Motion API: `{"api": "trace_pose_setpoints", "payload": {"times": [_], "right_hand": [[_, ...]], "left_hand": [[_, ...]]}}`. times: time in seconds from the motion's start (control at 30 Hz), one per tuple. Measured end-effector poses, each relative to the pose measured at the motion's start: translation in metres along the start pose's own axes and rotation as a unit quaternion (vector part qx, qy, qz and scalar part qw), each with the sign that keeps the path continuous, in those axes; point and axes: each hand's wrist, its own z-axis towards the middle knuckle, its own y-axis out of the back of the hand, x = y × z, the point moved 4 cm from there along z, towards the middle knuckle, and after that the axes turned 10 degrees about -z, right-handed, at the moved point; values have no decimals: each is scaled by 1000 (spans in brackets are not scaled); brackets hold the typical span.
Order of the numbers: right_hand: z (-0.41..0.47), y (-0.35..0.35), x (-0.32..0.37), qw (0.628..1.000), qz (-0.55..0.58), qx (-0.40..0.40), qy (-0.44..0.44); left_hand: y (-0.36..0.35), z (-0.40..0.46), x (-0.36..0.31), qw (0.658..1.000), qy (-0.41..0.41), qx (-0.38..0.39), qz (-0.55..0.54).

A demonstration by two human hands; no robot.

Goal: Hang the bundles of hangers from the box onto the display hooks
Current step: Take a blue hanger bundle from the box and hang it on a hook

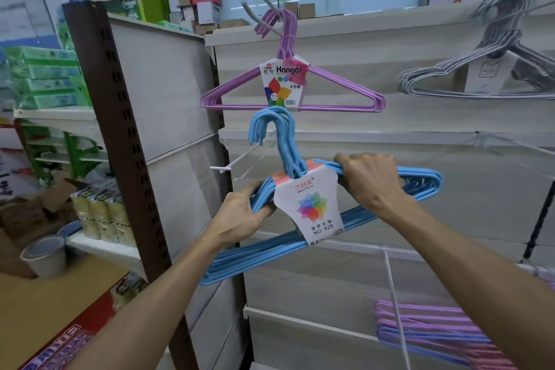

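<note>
I hold a bundle of blue hangers [354, 219] with a white paper label in front of the white display wall. My left hand [240, 216] grips its left shoulder and my right hand [369, 180] grips its right shoulder. The bundle is tilted, lower on the left. Its blue hooks [271, 126] sit at a white display hook [240, 158] that juts from the wall; whether they rest on it I cannot tell. Above, a purple hanger bundle [345, 90] hangs from a grey display hook [255, 16]. The box is not in view.
A grey hanger bundle [480, 81] hangs at the upper right. Purple and blue hangers [435, 330] lie low on the right behind a white rod [393, 297]. A brown slotted upright [120, 129] stands on the left, with shelves of green packs [45, 81] and a grey bucket [45, 255] beyond.
</note>
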Motion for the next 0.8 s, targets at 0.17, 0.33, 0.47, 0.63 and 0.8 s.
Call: {"api": "trace_pose_setpoints", "payload": {"times": [0.17, 0.33, 0.47, 0.63, 0.8], "right_hand": [[22, -20, 7, 1000, -8, -11, 14], [40, -37, 20, 1000, -17, -17, 13], [48, -53, 30, 1000, -20, -22, 2], [49, -67, 42, 999, -20, -27, -13], [37, -83, 55, 999, -17, -18, -42]], "left_hand": [[2, 19, 20, 1000, 16, -14, -14], [8, 37, 37, 1000, 1, -7, -1], [12, 48, 53, 1000, -4, -4, 2], [13, 59, 71, 1000, -4, 18, 6], [16, 70, 87, 998, -8, 60, 10]]}}
